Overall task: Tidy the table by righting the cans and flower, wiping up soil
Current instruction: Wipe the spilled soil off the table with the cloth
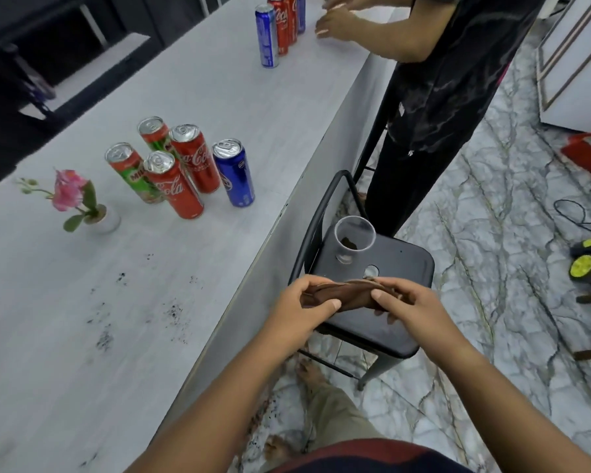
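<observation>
Over the stool (382,302) beside the counter (219,97), the left hand (301,310) and right hand (406,308) both pinch a folded brown cloth (352,297) between them. A cup (354,240) with some soil stands on the stool. On the counter the five cans (181,169) and flower (82,203) stand upright; soil (140,312) specks remain, so wiping looks left to do.

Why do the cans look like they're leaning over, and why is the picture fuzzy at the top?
Head view: the wide-angle lens bends things, so the upright cans seem to tilt and the table edge slants; the far cans look soft and blurry; light is even, with only faint shadows; the hands holding the cloth look fairly sharp.
</observation>
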